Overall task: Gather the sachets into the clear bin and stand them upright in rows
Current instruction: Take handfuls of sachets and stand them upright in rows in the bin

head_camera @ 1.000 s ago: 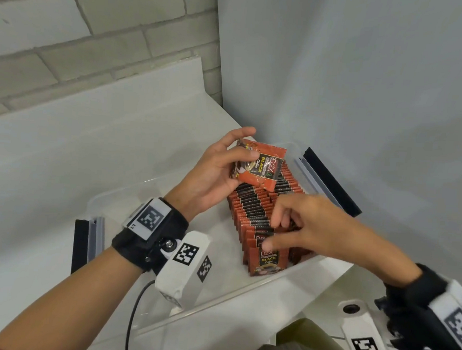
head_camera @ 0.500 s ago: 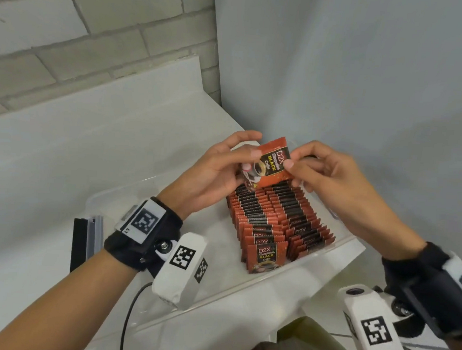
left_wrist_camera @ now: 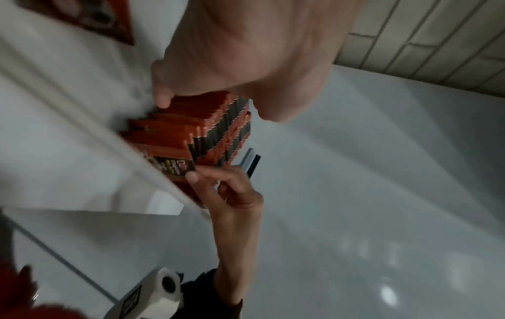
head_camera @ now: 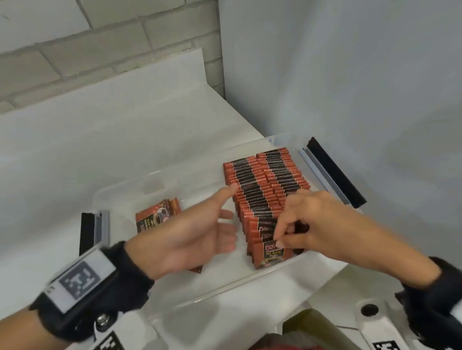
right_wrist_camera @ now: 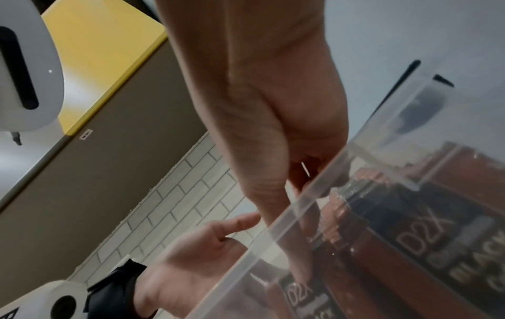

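A clear bin (head_camera: 245, 281) sits on the white counter, with two rows of red-and-black sachets (head_camera: 253, 187) standing upright inside. At the near end of the rows my right hand (head_camera: 278, 238) pinches the top of a sachet (head_camera: 269, 254) between thumb and forefinger. The left wrist view shows the same pinch on the sachet (left_wrist_camera: 175, 167) at the bin's rim (left_wrist_camera: 109, 133). My left hand (head_camera: 221, 228) is open with straight fingers beside the left row, its index tip against the row's side. A few loose sachets (head_camera: 155, 219) lie flat in the bin's left part.
Black-and-clear clip handles stand at the bin's right end (head_camera: 335, 173) and left end (head_camera: 92, 231). A grey wall rises close behind the bin on the right, and a brick wall (head_camera: 70, 43) backs the white counter (head_camera: 63, 151). White camera mounts hang below both wrists.
Half a second ago both hands held one sachet above the rows. My right hand has brought it down to the rows' near end. My left hand has let go and dropped open beside the left row.
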A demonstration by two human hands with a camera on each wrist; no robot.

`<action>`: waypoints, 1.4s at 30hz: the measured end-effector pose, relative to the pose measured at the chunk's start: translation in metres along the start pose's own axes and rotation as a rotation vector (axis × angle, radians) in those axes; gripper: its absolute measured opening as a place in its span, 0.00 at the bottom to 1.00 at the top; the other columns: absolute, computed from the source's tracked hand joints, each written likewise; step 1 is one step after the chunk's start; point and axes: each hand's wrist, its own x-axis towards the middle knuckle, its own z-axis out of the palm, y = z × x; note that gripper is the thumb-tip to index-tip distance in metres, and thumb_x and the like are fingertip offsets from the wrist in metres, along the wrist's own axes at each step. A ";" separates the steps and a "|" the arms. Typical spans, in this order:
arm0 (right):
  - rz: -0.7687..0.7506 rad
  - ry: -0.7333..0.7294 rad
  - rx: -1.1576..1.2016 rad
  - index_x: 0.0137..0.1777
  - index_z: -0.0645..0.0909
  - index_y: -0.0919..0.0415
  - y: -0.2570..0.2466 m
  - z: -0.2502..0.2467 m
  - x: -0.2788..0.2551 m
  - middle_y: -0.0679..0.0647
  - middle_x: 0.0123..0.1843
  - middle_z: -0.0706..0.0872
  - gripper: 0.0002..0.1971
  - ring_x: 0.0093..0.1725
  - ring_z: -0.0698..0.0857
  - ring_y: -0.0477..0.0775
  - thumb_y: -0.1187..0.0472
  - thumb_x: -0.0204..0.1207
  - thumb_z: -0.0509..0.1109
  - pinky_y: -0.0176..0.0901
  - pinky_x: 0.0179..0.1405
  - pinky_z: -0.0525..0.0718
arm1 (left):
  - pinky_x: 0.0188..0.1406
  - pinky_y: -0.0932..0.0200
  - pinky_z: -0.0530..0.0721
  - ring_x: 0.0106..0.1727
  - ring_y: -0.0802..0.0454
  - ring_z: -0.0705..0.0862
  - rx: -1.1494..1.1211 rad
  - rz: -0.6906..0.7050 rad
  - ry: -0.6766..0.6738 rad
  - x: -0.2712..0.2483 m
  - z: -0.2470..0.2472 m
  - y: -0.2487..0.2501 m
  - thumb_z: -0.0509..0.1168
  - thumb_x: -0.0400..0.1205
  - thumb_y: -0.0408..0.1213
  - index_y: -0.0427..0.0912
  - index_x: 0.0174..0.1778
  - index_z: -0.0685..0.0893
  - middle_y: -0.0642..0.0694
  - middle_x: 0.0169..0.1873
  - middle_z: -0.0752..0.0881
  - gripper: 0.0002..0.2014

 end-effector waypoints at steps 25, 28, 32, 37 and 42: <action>0.114 -0.365 -0.218 0.66 0.79 0.55 -0.052 0.020 -0.004 0.50 0.55 0.86 0.47 0.55 0.83 0.52 0.20 0.69 0.40 0.46 0.55 0.76 | 0.80 0.46 0.59 0.65 0.52 0.70 0.023 -0.022 -0.272 -0.004 0.009 -0.012 0.47 0.85 0.62 0.39 0.69 0.72 0.46 0.49 0.77 0.31; 0.129 -0.388 -0.201 0.64 0.80 0.54 -0.052 0.017 -0.004 0.51 0.53 0.87 0.48 0.55 0.84 0.53 0.19 0.66 0.39 0.47 0.58 0.78 | 0.76 0.49 0.67 0.61 0.54 0.79 -0.002 -0.005 -0.270 0.000 0.011 -0.011 0.46 0.85 0.61 0.37 0.64 0.71 0.52 0.44 0.83 0.29; 0.134 -0.399 -0.191 0.57 0.84 0.55 -0.052 0.013 -0.002 0.49 0.47 0.87 0.47 0.49 0.85 0.50 0.19 0.67 0.40 0.46 0.57 0.81 | 0.63 0.59 0.78 0.60 0.53 0.76 0.003 -0.023 -0.268 0.000 0.012 -0.009 0.46 0.85 0.63 0.40 0.63 0.78 0.46 0.52 0.80 0.31; 0.162 -0.436 -0.188 0.46 0.83 0.58 -0.053 0.008 0.000 0.49 0.42 0.83 0.45 0.45 0.80 0.49 0.20 0.66 0.40 0.45 0.54 0.78 | 0.64 0.56 0.78 0.56 0.54 0.88 -0.129 0.065 -0.157 0.006 0.008 -0.006 0.52 0.83 0.63 0.43 0.79 0.67 0.47 0.54 0.90 0.33; 0.137 -0.418 -0.164 0.48 0.85 0.57 -0.048 0.007 0.000 0.50 0.43 0.87 0.47 0.45 0.85 0.49 0.19 0.66 0.39 0.47 0.58 0.82 | 0.57 0.58 0.76 0.42 0.54 0.83 -0.148 0.078 -0.135 0.010 0.004 -0.008 0.53 0.82 0.64 0.42 0.80 0.64 0.43 0.46 0.86 0.36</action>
